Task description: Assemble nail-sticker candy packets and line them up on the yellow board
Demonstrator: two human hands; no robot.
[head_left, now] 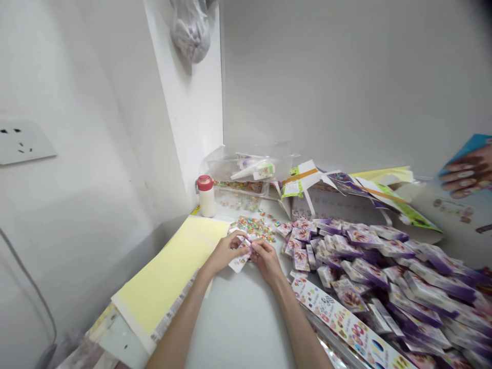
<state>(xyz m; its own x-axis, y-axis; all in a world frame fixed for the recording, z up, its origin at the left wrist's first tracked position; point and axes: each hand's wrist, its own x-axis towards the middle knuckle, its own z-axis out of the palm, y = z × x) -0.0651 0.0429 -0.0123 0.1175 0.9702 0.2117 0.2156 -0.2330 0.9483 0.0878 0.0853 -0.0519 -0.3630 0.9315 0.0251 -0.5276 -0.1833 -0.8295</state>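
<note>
Both hands meet over the near part of the white table (238, 323). My left hand (226, 252) is closed, its thumb and fingers pinching a small white-and-purple printed carton (239, 263). From the other side my right hand (266, 260) grips the same carton near its purple end with thumb and fingertips. Part of the carton is hidden behind the fingers, so I cannot tell whether its end flap is folded in. Just beyond the hands lies a scatter of small colourful pieces (255, 227), too small to name.
A big heap of small purple-and-white boxes (357, 256) covers the right side, with a printed nail-sticker strip (346, 323) before it. Yellow sheets (180, 271) lie left. Behind stand a red-capped bottle (207, 197), a clear plastic tub (230, 164) and an opened carton (334, 205).
</note>
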